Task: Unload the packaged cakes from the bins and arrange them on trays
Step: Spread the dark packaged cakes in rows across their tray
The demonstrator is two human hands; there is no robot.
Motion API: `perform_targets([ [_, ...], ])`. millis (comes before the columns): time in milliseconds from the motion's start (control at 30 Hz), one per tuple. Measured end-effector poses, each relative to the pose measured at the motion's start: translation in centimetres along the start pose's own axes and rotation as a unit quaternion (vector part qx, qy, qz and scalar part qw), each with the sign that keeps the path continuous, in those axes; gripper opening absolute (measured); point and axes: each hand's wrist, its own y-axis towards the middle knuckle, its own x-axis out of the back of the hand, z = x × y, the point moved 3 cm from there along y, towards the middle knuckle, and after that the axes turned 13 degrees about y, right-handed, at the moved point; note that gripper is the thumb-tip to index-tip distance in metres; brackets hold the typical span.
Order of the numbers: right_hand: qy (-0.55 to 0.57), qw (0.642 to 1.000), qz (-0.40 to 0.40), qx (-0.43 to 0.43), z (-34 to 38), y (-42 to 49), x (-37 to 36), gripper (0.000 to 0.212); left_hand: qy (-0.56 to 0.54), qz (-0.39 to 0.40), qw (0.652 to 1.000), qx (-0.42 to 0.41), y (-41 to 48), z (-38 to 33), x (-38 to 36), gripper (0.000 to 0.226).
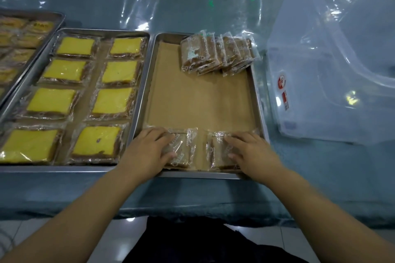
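Pressing cakes (182,148) flat, left hand (149,147) and right hand (251,151), grip released, square a row. Stack (218,53) waits beyond, within reach.

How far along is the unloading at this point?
Done: the middle tray holds eight yellow cakes. In hand: the left hand and right hand each rest on a packaged cake at the near edge of the lined tray. Left: the leaning stack in its far corner needs spreading; what the bin holds can't be told.
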Motion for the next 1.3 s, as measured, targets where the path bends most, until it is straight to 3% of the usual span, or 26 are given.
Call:
perform_targets([
  [267, 0.018, 1.000, -0.017, 0.005, 0.6, -0.2, 0.6, 0.045, -0.006, 0.009, 1.000, 0.011, -0.7, 0.0, 0.5, 0.052],
  [433, 0.084, 0.993, -0.081, -0.004, 1.8, 2.1, 3.2, 0.031, -0.025, -0.028, 0.999, 0.015, 1.6, 1.4, 2.3, 0.038],
  [700, 0.118, 0.985, -0.090, -0.090, 2.4, 11.1, 7.2, 0.029, -0.055, -0.043, 0.997, 0.022, 10.1, 5.0, 4.7, 0.033],
  [1000, 0.125, 0.971, -0.135, -0.151, 1.5, 21.8, 10.2, 0.008, -0.097, -0.049, 0.994, 0.003, 23.7, 8.3, 5.5, 0.030],
  [1167, 0.117, 0.971, -0.115, -0.174, 0.8, 25.9, 10.3, 0.016, -0.137, -0.026, 0.990, -0.008, 30.6, 9.0, 4.5, 0.044],
  [1300, 0.096, 0.973, -0.084, -0.195, 0.0, 27.8, 9.8, 0.023, -0.127, 0.022, 0.992, -0.012, 34.0, 9.0, 3.7, 0.070],
])
